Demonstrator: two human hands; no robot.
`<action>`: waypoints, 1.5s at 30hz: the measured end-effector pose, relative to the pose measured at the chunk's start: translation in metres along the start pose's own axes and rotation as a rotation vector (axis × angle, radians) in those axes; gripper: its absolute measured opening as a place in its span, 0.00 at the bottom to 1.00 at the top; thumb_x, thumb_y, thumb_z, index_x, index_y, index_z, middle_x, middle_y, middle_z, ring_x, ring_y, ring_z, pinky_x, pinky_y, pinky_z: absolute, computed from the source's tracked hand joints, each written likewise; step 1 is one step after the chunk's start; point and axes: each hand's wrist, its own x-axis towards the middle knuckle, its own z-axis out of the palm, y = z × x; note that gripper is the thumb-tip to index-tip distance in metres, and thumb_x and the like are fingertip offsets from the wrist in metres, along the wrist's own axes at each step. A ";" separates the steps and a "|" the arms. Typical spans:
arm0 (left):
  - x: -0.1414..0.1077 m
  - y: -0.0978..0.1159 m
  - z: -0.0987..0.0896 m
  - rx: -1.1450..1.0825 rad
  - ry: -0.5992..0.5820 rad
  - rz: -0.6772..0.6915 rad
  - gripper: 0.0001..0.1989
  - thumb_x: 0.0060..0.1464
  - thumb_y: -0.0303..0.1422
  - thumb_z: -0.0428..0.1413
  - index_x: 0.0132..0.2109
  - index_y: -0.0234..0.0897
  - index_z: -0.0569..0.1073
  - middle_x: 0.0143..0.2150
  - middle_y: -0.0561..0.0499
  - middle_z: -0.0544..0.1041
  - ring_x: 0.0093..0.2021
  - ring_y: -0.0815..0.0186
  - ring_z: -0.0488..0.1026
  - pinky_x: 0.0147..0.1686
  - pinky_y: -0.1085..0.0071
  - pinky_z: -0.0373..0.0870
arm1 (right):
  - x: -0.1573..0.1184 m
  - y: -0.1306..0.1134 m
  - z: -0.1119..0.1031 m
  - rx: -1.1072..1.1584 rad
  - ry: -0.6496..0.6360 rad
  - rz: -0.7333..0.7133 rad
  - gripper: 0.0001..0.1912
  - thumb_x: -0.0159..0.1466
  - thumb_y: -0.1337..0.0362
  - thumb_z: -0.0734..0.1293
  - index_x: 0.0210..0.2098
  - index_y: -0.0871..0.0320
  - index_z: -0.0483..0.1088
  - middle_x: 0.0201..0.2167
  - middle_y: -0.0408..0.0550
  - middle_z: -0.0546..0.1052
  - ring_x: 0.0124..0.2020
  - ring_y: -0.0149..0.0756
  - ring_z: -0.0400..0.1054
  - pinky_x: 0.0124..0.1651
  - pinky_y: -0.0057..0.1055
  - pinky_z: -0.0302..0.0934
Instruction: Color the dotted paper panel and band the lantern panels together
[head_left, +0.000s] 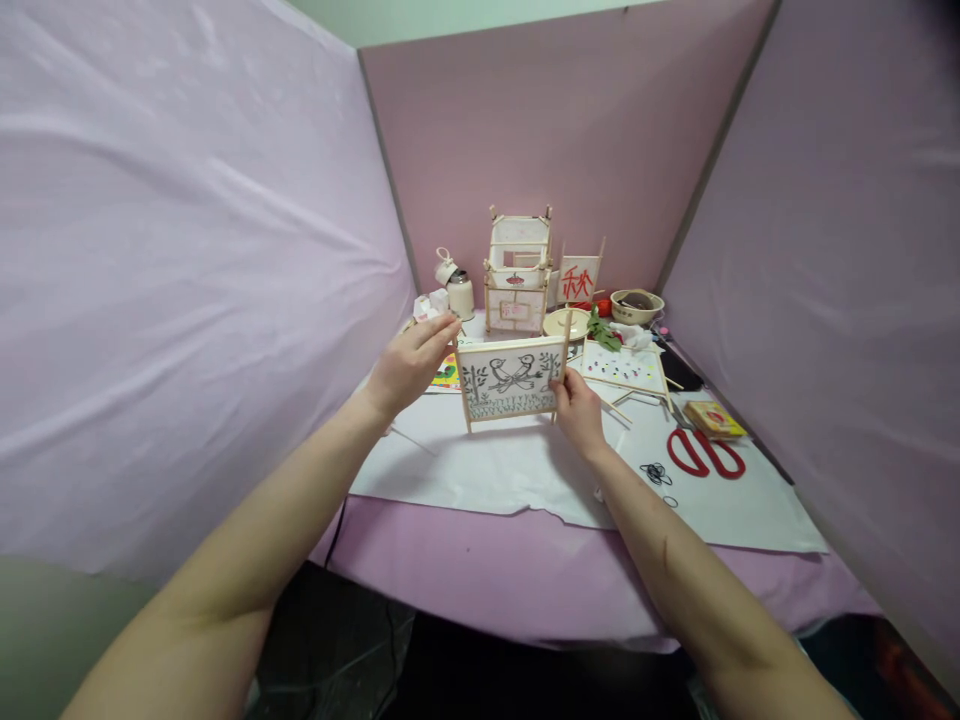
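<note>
In front of me stands a small stick-framed drawing (512, 380), slightly tilted, showing two birds and plants in dark ink on white. My right hand (579, 408) grips its right upright, thumb on the front. At the upper left corner, my left hand (415, 362) has its fingers together around the top of the left upright; its thumb is hidden. Behind the drawing rises a tiered stick structure (517, 312) with white panels. Another framed panel (624, 368) with small coloured dots lies to the right.
Red-handled scissors (706, 454), a small yellow box (715, 420) and black elastic bands (656, 473) lie at the right. Farther back are a cream flask (460, 297), a panel with a red character (580, 280), a basket (637, 308) and green leaves (604, 330). Cloth walls enclose the table.
</note>
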 end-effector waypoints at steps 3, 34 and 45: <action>-0.001 -0.001 -0.003 0.058 -0.014 0.068 0.17 0.63 0.30 0.49 0.58 0.34 0.67 0.56 0.40 0.73 0.56 0.59 0.70 0.55 0.62 0.70 | -0.001 0.000 0.000 -0.010 0.005 -0.002 0.11 0.63 0.64 0.56 0.38 0.56 0.69 0.32 0.49 0.75 0.32 0.40 0.67 0.36 0.32 0.55; 0.004 -0.006 -0.008 -0.085 0.006 -0.011 0.12 0.63 0.31 0.48 0.48 0.37 0.74 0.50 0.45 0.77 0.50 0.64 0.74 0.51 0.64 0.73 | -0.003 -0.001 0.001 -0.003 -0.014 0.012 0.10 0.64 0.62 0.56 0.36 0.56 0.68 0.29 0.48 0.74 0.30 0.40 0.64 0.34 0.32 0.54; -0.005 0.009 0.000 -0.147 0.077 -0.154 0.20 0.63 0.28 0.47 0.61 0.39 0.64 0.59 0.44 0.70 0.60 0.62 0.67 0.59 0.61 0.66 | -0.005 -0.001 0.002 0.016 -0.010 0.020 0.11 0.64 0.61 0.56 0.36 0.56 0.68 0.28 0.46 0.73 0.29 0.39 0.64 0.33 0.31 0.54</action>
